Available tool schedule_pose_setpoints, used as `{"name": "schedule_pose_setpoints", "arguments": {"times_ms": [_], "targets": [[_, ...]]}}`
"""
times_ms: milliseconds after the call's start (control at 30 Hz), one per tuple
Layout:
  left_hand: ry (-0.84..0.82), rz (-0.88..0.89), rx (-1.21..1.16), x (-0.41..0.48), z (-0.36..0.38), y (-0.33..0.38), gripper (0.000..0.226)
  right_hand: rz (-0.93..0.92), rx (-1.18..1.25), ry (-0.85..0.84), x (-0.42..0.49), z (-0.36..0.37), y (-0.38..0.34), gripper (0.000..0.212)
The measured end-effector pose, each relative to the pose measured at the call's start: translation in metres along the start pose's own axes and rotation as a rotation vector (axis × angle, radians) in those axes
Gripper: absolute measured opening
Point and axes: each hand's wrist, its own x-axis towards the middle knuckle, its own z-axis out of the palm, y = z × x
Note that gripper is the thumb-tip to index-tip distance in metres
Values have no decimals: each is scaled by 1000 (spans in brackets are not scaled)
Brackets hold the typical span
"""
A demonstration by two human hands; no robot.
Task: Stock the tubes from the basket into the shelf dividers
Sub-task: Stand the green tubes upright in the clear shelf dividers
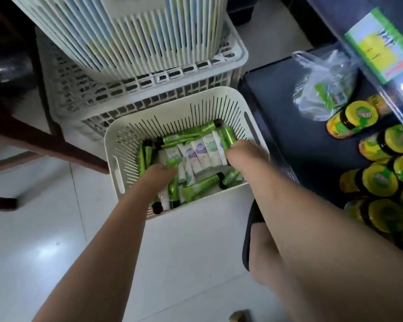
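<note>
Right hand (241, 154) and left hand (161, 174), grip unclear, among tubes (203, 152) in white basket (172, 98) on glossy tiled floor (45, 228).

The white basket (117, 145) is open on top, so we can reach straight down; its slatted walls close every side and loose tubes (200, 152) cover its bottom. A stacked crate (126, 89) stands just behind. A dark shelf (277, 112) crowded with jars (379, 182) blocks our right. Bare floor (33, 228) lies left.

Yellow-lidded jars (379, 180), plastic bag (321, 89), white crate (103, 94).
</note>
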Motion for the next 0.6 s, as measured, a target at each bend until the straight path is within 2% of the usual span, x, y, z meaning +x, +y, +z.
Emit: {"name": "schedule_pose_setpoints", "arguments": {"times_ms": [67,200,300,367,467,533,600], "targets": [[-8,-39,33,17,8,-1,49,9,0,-14,18,7,3,25],[35,-74,37,35,17,1,34,-16,71,49,43,30,1,13],[61,-95,27,43,22,-1,39,-35,63,206,46,40,-5,25],[65,-95,56,47,23,-3,47,-28,-25,284,48,44,-6,30],[50,-70,183,47,25,-1,57,-19,-255,294,52,48,-10,38],[32,-46,245,45,29,2,51,-57,-436,278,53,47,-13,41],[37,-30,299,46,33,6,43,-139,-586,236,54,43,-14,30]]}}
